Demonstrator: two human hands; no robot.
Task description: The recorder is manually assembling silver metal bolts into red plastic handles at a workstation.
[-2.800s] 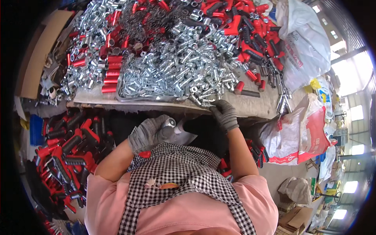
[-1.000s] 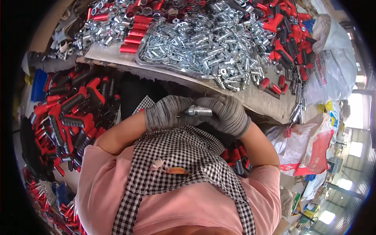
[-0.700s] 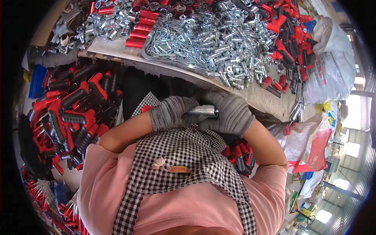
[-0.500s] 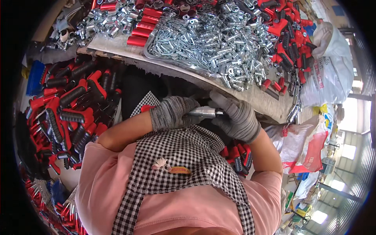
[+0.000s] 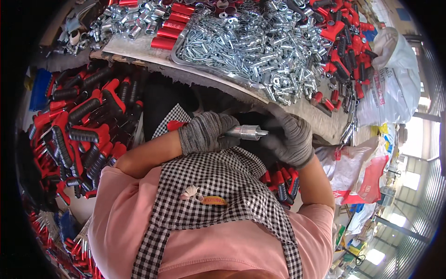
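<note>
The table edge (image 5: 297,109) curves just above my hands, its top heaped with silver bolts and sleeves (image 5: 260,51); red-and-black handles (image 5: 83,125) crowd the bin to my left. The only open room is the narrow gap between that edge and my checked apron (image 5: 223,186). My left hand (image 5: 204,134) is closed around a silver metal cylinder (image 5: 246,133) — its tip pokes out to the right. My right hand (image 5: 290,137) sits just beside that tip, fingers loosely curled; whether they touch it, I cannot tell.

Silver bolts (image 5: 260,51); red-black handles (image 5: 83,125)
</note>
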